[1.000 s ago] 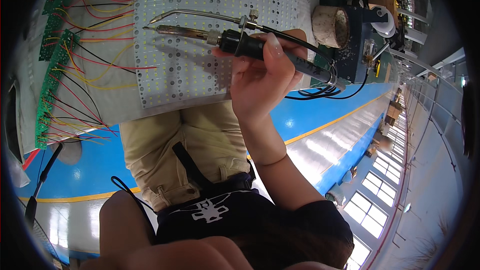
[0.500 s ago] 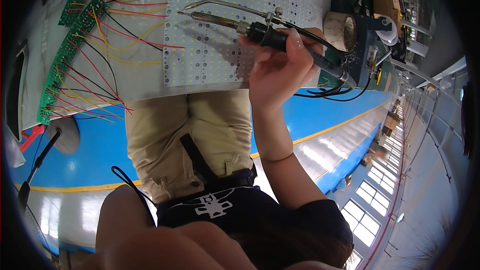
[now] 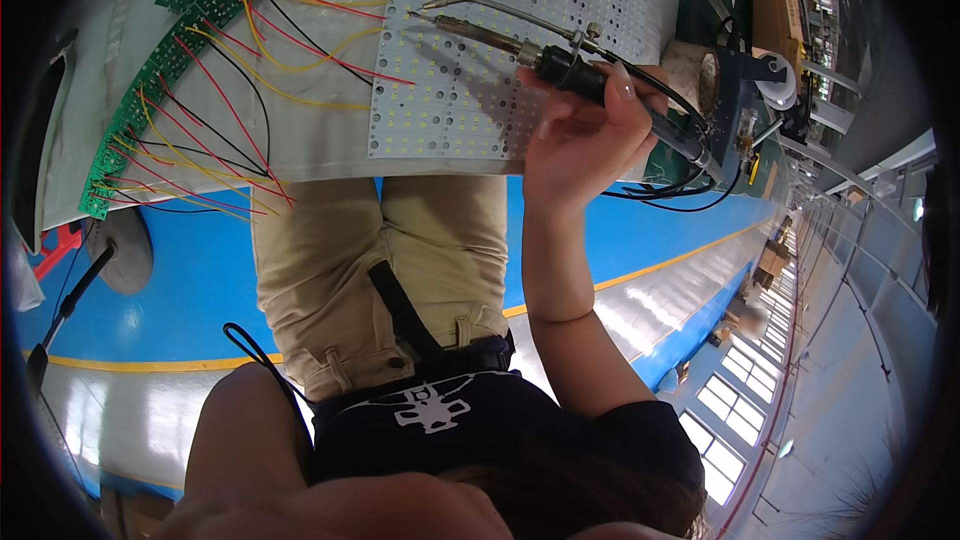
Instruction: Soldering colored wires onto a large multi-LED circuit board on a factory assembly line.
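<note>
Your right hand is wrapped around the black grip of a soldering iron, thumb and fingers closed on the handle, one pale fingernail showing on top. The iron has a slim bare-metal shaft that tapers to a point, with a thin curved metal tube running just above it and meeting it at a small clamp near the grip. A black cord leaves the back of the handle and loops down over the counter edge. The tip hangs over the upper left part of a white LED panel; you cannot tell here whether it touches the surface.

The panel is a flat, matte white rectangle, dotted with regular rows of small square chips and scattered round holes. It lies on the pale counter, close to its near edge. To its left, 2 narrow green circuit strips curve in an arc, and thin red, yellow and black wires fan from them toward the panel, lying loose and crossing each other.

Your left hand is not visible as a hand: only a blurred bare arm fills the bottom edge, so whether it is spread or closed cannot be told.

Below the counter you see tan trousers and a glossy blue floor with a yellow line.
</note>
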Demonstrator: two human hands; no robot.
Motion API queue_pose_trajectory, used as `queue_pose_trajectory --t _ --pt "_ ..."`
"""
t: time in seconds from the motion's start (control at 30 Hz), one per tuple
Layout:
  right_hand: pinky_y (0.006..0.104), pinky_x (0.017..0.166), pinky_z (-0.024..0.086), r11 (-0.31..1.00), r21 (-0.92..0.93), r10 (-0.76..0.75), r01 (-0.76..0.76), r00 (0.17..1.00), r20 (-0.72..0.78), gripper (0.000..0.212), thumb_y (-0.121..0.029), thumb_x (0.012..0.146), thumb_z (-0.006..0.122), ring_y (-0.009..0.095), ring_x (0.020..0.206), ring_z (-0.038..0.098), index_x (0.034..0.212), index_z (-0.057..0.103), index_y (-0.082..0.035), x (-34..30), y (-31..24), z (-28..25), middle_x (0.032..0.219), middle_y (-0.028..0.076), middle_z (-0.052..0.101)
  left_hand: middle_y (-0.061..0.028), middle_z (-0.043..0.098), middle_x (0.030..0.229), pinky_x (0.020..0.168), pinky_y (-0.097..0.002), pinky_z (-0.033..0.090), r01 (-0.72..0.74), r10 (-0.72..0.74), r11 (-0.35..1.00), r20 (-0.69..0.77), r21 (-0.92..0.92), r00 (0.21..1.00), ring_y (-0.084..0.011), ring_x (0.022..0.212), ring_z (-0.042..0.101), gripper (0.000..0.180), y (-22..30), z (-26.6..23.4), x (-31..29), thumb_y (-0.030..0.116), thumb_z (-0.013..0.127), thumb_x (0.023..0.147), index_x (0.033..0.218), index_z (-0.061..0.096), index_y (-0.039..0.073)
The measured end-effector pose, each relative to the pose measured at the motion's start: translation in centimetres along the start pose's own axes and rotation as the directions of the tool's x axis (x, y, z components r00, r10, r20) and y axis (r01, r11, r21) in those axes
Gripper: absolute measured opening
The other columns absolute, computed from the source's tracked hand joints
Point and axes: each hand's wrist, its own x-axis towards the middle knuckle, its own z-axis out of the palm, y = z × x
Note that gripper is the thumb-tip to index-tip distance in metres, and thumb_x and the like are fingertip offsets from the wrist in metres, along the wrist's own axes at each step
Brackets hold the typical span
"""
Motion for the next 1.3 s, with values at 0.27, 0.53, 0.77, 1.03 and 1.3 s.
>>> queue_pose_trajectory --t 0.27,0.53,0.77,1.03,1.3 --pt "0.0241 0.032 0.032 1.0 0.028 0.005 -0.007 0.997 0.08 0.012 -0.006 0.082 0.053 0.013 0.036 0.043 0.08 0.041 -0.006 0.4 0.1 -0.7 0.057 0.006 0.048 -0.0042 0.047 0.066 0.059 -0.0338 0.037 -0.011 0.012 0.997 0.007 -0.072 1.0 -0.0216 0.063 0.048 0.019 0.7 0.2 0.1 0.027 0.055 0.079 0.069 0.053 0.011" --pt "0.0244 0.032 0.033 1.0 0.007 0.009 -0.009 0.999 0.048 0.012 -0.007 0.082 0.053 0.014 0.036 0.044 0.082 0.041 -0.007 0.5 0.4 -1.0 0.061 0.006 0.049 -0.0035 0.047 0.065 0.058 -0.0337 0.036 -0.024 0.027 0.99 0.017 -0.142 1.0 -0.021 0.061 0.048 0.02 1.3 0.3 0.2 0.027 0.056 0.078 0.066 0.052 0.012" --pt "0.0248 0.034 0.037 1.0 0.006 0.01 -0.011 0.997 0.082 0.011 -0.006 0.082 0.052 0.014 0.037 0.046 0.084 0.041 -0.006 0.5 0.2 -0.7 0.063 0.005 0.049 -0.0029 0.047 0.063 0.057 -0.0335 0.036 -0.035 0.04 0.981 0.021 -0.192 0.999 -0.0204 0.059 0.049 0.02 1.8 0.5 0.3 0.027 0.056 0.077 0.064 0.052 0.012" --pt "0.0246 0.035 0.039 0.999 0.016 0.032 -0.034 0.993 0.116 0.008 -0.005 0.082 0.05 0.014 0.037 0.045 0.083 0.041 -0.006 0.5 0.0 -0.9 0.061 0.006 0.049 -0.0023 0.047 0.061 0.056 -0.0334 0.036 -0.048 0.057 0.965 0.03 -0.258 0.998 -0.0198 0.057 0.049 0.021 2.5 0.7 0.3 0.027 0.057 0.076 0.061 0.051 0.013" --pt "0.025 0.035 0.039 0.999 0.015 0.04 -0.042 0.995 0.087 0.01 -0.008 0.082 0.051 0.015 0.04 0.049 0.085 0.042 -0.007 0.5 0.0 -0.8 0.064 0.006 0.05 -0.0016 0.047 0.059 0.055 -0.0332 0.036 -0.059 0.076 0.94 0.038 -0.335 0.996 -0.0192 0.055 0.049 0.022 2.9 0.8 0.4 0.027 0.057 0.075 0.058 0.051 0.014"
